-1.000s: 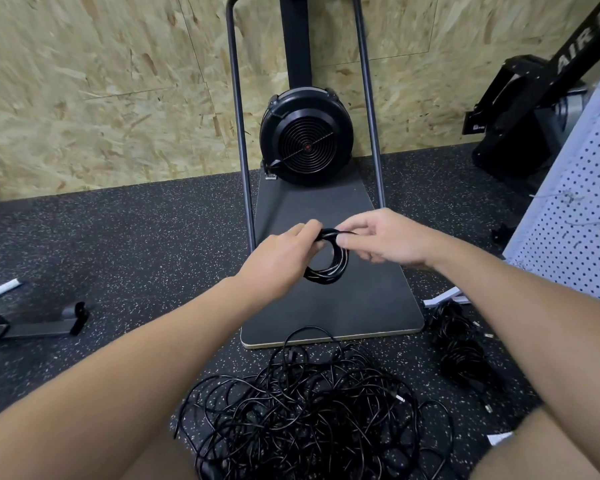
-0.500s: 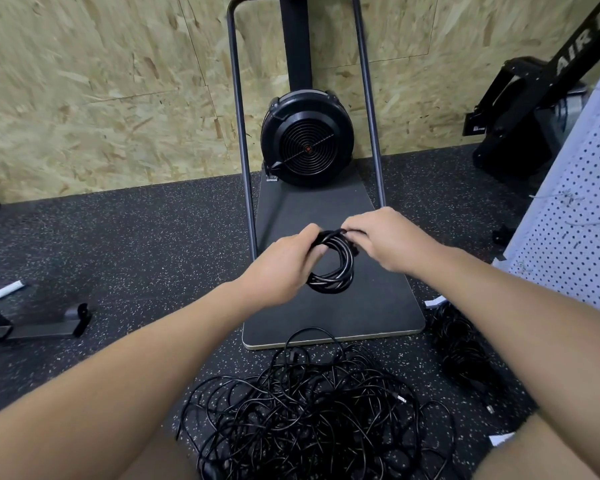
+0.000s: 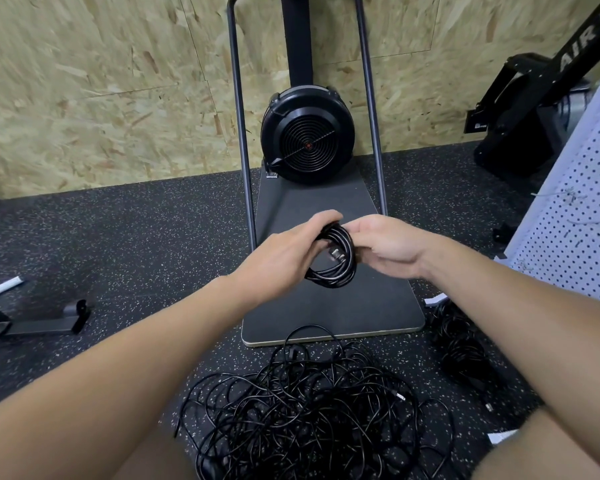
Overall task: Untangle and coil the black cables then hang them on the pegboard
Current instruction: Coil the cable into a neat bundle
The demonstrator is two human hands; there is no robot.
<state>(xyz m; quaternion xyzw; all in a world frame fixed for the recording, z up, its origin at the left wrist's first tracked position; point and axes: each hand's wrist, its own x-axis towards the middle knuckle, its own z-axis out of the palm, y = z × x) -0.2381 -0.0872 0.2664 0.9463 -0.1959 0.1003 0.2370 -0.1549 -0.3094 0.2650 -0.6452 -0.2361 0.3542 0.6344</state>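
**One coil in hand, a heap still to sort**

At the centre of the frame both hands hold a small black coil (image 3: 335,258) up over the floor. The left hand (image 3: 284,254) has its fingers curled round the coil's left side, thumb over the top. The right hand (image 3: 388,245) pinches the coil's upper right edge with curled fingers; a plug end seems to sit inside the loop, though the view is too small to be sure. So each grip is closed on this one coil.

As a judgement, the task is at an early to middle stage. This cable looks wound and close to ready for hanging, but it is not yet on the pegboard (image 3: 575,237), which stands at the right edge of the frame with a few bare wire hooks and no cable that I can see. Most of the work is left: a big tangle (image 3: 302,410) of black cable lies at lower centre, and a smaller bundle (image 3: 461,344) lies at lower right, near the pegboard's foot.

The floor (image 3: 125,244) is dark speckled rubber. A fan machine (image 3: 307,133) on a flat grey base stands at upper centre against a chipboard wall (image 3: 101,81). More black gym gear sits at upper right, and a metal foot at the left edge.
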